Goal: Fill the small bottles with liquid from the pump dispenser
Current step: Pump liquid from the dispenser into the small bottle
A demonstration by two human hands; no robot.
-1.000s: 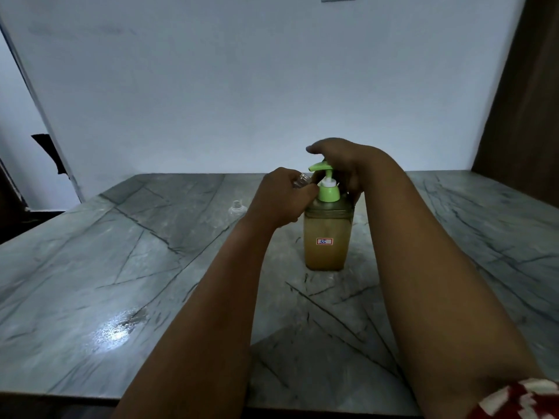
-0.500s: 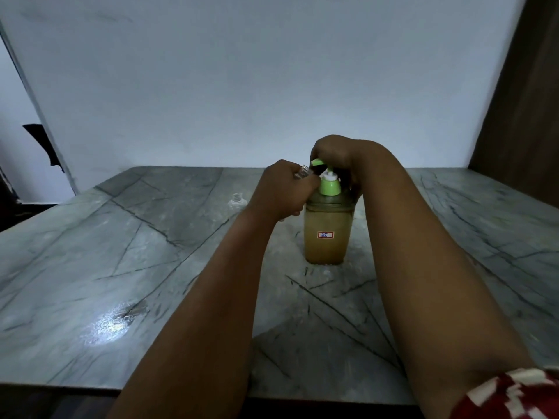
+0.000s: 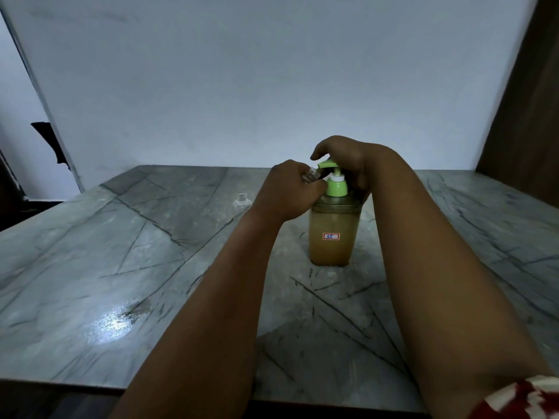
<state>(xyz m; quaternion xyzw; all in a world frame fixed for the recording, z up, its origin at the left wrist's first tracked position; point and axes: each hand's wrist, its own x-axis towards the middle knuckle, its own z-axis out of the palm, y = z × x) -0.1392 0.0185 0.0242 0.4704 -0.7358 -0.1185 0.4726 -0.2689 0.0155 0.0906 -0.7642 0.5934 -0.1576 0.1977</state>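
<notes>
The left hand grips a small clear plastic bottle, tilted at the green pump nozzle; the right hand curls over the amber dispenser's pump head. Misalignment could spill liquid.

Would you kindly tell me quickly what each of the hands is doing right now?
Left hand: grips a small clear plastic bottle at the spout.
Right hand: rests on the green pump head, fingers curled.
</notes>
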